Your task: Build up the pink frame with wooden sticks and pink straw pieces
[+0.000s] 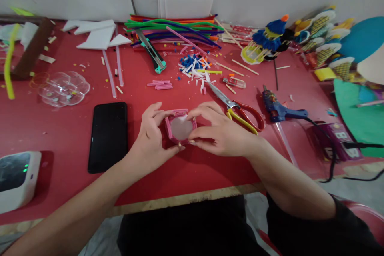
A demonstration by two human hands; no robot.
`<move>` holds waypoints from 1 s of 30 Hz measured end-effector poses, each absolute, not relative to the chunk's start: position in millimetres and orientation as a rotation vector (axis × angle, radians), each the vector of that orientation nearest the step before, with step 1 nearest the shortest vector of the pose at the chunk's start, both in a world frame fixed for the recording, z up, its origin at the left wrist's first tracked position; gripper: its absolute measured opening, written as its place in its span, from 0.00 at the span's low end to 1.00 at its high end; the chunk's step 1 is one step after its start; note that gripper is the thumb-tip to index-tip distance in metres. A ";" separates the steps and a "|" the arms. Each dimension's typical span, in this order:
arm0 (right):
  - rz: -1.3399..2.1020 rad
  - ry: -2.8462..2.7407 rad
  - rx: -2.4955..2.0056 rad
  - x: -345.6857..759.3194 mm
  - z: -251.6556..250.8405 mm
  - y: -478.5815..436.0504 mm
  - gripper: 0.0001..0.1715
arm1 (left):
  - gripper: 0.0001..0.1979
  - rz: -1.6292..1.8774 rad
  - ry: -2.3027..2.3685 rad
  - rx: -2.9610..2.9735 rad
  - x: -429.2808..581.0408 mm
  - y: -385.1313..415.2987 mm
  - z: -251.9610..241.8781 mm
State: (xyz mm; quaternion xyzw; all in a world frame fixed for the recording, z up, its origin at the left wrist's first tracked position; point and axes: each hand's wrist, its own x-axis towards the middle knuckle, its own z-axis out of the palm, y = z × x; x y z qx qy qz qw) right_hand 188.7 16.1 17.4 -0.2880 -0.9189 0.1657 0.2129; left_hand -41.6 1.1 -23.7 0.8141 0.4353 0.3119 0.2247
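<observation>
A small pink frame (169, 129) with a round pale disc (181, 128) in its middle is held between both hands, just above the red tabletop. My left hand (151, 134) grips its left side, thumb at the near edge and fingers at the far edge. My right hand (219, 130) pinches the right side, fingertips on the rim. Beyond it lies a little pile of short pink sticks (160, 84). Scissors (231, 104) with red and yellow handles lie just past my right hand. A black phone (108, 137) lies left of my left hand.
A blue glue gun (279, 106) with a cord is at right, near a purple box (337, 142). Farther back are a utility knife (151, 52), coloured pipe cleaners (177, 28), cut scraps (195, 66) and white foam pieces (99, 36). A clear palette (64, 89) and white device (22, 180) stand left.
</observation>
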 end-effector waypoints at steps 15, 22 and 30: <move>0.211 -2.700 -0.856 185.6 13.4 13.4 0.08 | 0.48 0.833 1.238 2.189 -43.0 -1.4 -24.3; 0.224 -2.666 -0.861 182.5 7.7 11.6 0.09 | 0.47 0.809 1.258 2.217 -43.0 -1.5 -21.8; 0.111 -2.490 -1.132 169.0 0.8 9.3 0.12 | 0.34 0.796 1.564 2.314 -46.6 -4.8 -15.3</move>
